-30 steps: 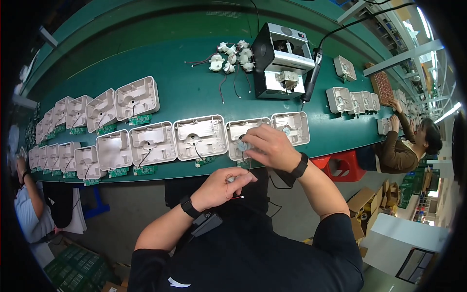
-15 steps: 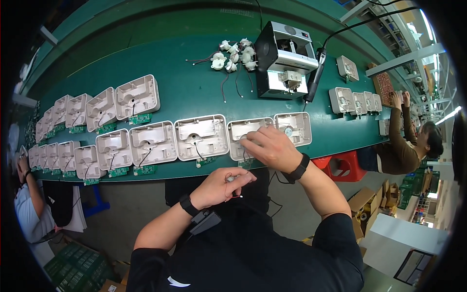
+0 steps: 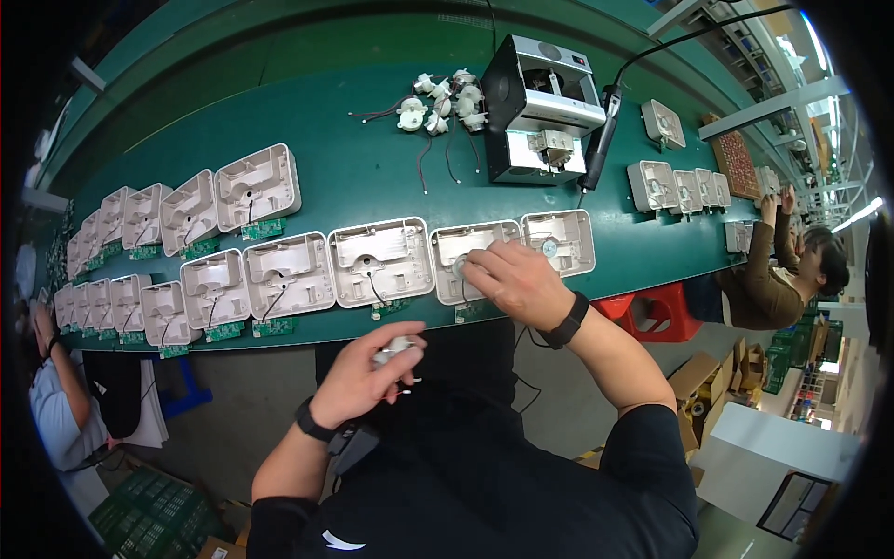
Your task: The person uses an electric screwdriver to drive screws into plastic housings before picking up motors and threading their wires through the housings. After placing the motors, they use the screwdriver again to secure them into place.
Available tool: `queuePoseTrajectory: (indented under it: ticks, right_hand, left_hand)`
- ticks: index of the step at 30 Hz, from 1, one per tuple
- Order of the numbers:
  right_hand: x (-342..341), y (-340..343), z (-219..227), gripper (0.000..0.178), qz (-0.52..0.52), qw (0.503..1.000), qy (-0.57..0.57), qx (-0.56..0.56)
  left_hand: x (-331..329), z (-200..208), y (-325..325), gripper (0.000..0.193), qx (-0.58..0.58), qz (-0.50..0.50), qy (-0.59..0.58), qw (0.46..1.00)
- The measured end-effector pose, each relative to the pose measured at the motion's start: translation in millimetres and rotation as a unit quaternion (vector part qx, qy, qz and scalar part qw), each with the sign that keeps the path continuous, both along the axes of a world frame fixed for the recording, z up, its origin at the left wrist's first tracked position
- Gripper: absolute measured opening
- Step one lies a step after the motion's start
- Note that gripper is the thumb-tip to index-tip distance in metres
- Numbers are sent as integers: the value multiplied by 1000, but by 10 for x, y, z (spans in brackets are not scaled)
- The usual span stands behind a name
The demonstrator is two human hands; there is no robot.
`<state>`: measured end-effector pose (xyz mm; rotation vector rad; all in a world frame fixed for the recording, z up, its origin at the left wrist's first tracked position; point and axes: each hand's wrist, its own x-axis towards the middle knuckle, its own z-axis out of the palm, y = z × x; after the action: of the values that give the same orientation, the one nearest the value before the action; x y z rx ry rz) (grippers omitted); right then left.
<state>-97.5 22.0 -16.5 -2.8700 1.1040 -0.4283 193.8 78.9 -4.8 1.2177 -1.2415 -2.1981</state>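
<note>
My left hand [image 3: 365, 377] is curled in front of the bench edge, holding a small white motor unit [image 3: 395, 348] with thin wires. Its shape is partly covered by the fingers. Over an off-white plastic housing [image 3: 477, 238] my right hand [image 3: 523, 287] is bent, its fingertips closed on a small round pale part [image 3: 459, 266] inside it. Beside that, another housing [image 3: 575, 238] has a round metallic part [image 3: 549, 248] seated in it. To the left stands an open housing [image 3: 380, 244] with a dark wire running to a green circuit board [image 3: 389, 309] at the edge.
Two rows of similar housings [image 3: 257, 184] with boards fill the bench's left. White motor units [image 3: 438, 104] with wires lie near a black-and-silver machine [image 3: 548, 116]. A corded black tool [image 3: 603, 140] is beside it. Co-workers [image 3: 768, 270] sit at both ends; a red stool [image 3: 652, 315] is right.
My left hand has moved left, away from the right hand, and the white unit in it shows more. My right hand stays at the same housing, with its fingers slightly shifted.
</note>
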Motion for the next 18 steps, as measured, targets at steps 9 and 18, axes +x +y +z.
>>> queuePoseTrajectory:
  ticks: [9,18]
  right_hand:
    - [15,73,272,43,-21,997,-43,55]
    - [145,444,983,47,-211,976,-32,-50]
  left_hand:
    - [264,-63,81,48,16,184,128,974]
    - [213,-49,41,48,-92,153,39,983]
